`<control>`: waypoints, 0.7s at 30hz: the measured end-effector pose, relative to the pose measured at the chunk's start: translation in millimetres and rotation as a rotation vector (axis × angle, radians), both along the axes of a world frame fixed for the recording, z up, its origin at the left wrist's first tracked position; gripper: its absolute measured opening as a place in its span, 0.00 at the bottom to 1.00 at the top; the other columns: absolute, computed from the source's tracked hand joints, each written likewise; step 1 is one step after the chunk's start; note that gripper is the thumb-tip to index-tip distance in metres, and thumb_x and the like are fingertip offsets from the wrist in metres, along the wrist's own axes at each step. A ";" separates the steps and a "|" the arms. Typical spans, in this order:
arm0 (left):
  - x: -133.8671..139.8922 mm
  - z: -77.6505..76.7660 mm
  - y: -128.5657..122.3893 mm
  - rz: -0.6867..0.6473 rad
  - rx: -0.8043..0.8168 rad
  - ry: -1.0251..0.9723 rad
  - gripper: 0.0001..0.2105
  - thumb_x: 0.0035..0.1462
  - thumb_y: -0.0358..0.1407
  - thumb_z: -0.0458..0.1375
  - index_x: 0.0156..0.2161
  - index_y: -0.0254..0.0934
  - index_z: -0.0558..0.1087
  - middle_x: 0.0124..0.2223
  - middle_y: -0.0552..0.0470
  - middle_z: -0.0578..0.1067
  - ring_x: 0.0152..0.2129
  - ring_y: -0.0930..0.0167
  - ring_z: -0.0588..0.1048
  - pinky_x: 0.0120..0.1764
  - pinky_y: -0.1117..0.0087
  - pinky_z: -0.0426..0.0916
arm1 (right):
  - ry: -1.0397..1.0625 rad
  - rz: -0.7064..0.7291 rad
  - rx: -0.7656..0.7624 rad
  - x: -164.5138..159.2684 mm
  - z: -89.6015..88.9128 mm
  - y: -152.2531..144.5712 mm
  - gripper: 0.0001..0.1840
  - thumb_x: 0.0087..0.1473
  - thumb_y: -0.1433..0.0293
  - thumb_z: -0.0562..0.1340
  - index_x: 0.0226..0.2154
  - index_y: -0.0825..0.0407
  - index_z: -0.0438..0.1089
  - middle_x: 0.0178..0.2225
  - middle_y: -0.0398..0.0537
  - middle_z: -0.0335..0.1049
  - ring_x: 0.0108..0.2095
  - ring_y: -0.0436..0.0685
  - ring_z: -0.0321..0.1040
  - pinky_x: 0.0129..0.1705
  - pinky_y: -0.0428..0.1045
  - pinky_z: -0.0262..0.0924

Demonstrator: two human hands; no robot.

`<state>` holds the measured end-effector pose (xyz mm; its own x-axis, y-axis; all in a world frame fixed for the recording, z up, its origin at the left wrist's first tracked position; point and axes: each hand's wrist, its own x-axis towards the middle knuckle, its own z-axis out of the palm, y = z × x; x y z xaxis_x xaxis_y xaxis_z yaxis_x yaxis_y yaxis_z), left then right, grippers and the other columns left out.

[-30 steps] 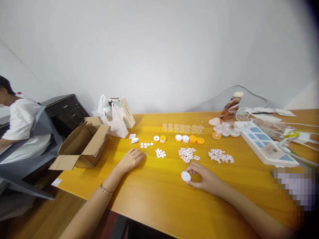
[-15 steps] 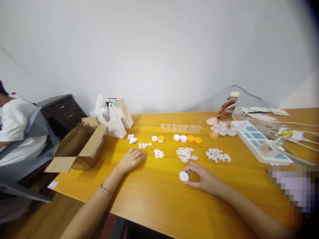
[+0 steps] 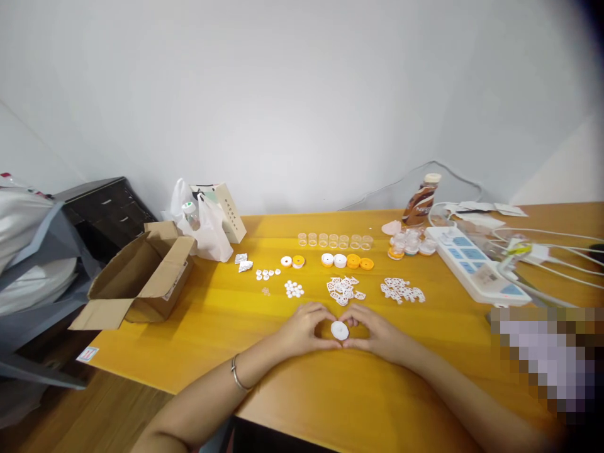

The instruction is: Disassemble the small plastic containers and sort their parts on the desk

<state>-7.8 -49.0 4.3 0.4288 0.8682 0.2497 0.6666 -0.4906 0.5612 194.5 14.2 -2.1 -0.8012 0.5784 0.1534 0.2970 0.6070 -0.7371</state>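
Observation:
A round white disc is held above the near part of the table, between my two hands. My right hand grips it from the right, with thumb and fingers at its edge. From the left, my left hand curves round it, its thumb and forefinger at the rim. Just beyond my hands lies a pile of white lattice-like pieces, with a second group of white openwork pieces to the right. Several small white domed pieces lie to the left, near tiny clear pieces.
Clear rings stand in a row behind white and orange round caps. An open cardboard box and a plastic bag are at left. A bottle, a power strip and cables are at right.
My left hand has moved right, from beside the small white pieces to the disc in my right hand. Tiny clear pieces now show where it was. The view has shifted slightly.

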 end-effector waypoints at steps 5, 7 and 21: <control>1.9 -7.7 -0.6 0.076 0.002 -0.046 0.13 0.50 0.42 0.60 0.39 0.36 0.71 0.36 0.49 0.73 0.34 0.69 0.71 0.38 0.69 0.64 | 0.002 0.015 -0.015 1.0 -0.1 1.1 0.14 0.46 0.59 0.64 0.34 0.49 0.68 0.32 0.44 0.64 0.35 0.55 0.62 0.39 0.50 0.59; 4.0 -10.3 -0.9 0.089 0.016 -0.049 0.13 0.49 0.41 0.61 0.40 0.37 0.71 0.36 0.48 0.73 0.34 0.68 0.71 0.38 0.68 0.64 | 0.008 0.020 -0.022 1.6 -0.5 1.5 0.15 0.46 0.59 0.64 0.35 0.49 0.68 0.32 0.45 0.64 0.36 0.55 0.62 0.39 0.50 0.59; 10.8 -14.9 -2.7 0.148 0.000 -0.097 0.17 0.46 0.41 0.63 0.41 0.37 0.72 0.38 0.47 0.72 0.36 0.67 0.70 0.40 0.67 0.64 | -0.002 0.011 -0.045 1.0 -0.7 1.3 0.14 0.46 0.60 0.64 0.34 0.50 0.66 0.33 0.45 0.64 0.36 0.55 0.62 0.40 0.51 0.58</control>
<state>3.0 -51.6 -10.6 0.2699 0.9202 0.2836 0.6743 -0.3909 0.6266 195.4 15.5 -2.8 -0.8077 0.5760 0.1259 0.2924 0.5767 -0.7628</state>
